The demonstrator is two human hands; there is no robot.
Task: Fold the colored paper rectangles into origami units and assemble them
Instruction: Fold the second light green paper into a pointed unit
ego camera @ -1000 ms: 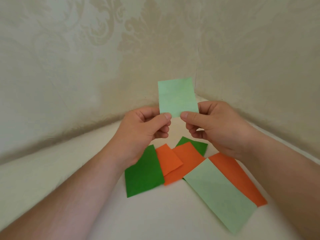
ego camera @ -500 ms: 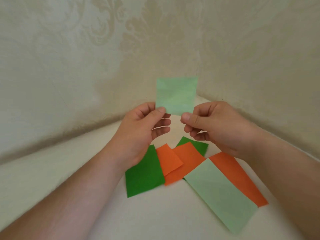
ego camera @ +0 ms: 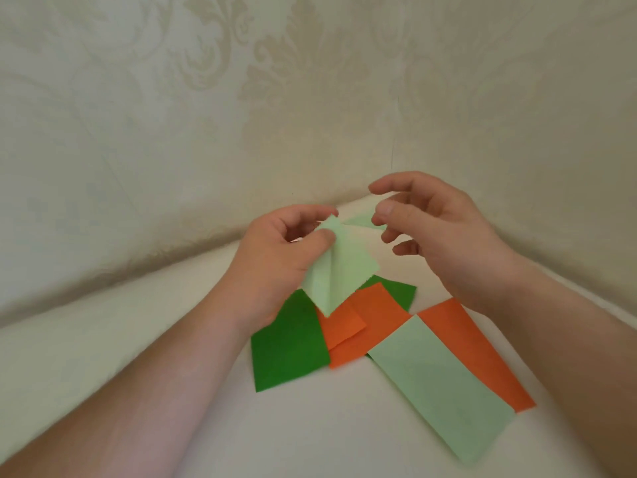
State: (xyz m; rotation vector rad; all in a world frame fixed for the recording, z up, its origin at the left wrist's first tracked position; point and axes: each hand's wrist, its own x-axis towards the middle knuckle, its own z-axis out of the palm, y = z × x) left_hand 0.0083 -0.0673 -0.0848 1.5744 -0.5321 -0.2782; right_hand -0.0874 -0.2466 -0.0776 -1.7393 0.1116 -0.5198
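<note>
Where both hands pinched it upright a moment ago, the pale green folded paper (ego camera: 339, 267) now hangs from the left hand (ego camera: 275, 257) fingers alone at frame centre, the right hand (ego camera: 437, 229) loose and empty, so refolding seems next.

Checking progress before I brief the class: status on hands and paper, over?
Left hand pinching light green paper, creased. Right hand open, off it. Six sheets waiting on table, nothing blocking.

soft even light, slight motion blur

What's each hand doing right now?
Left hand: pinching the light green paper.
Right hand: open, fingers loosely curled; whether it touches the paper's far corner cannot be told.
</note>
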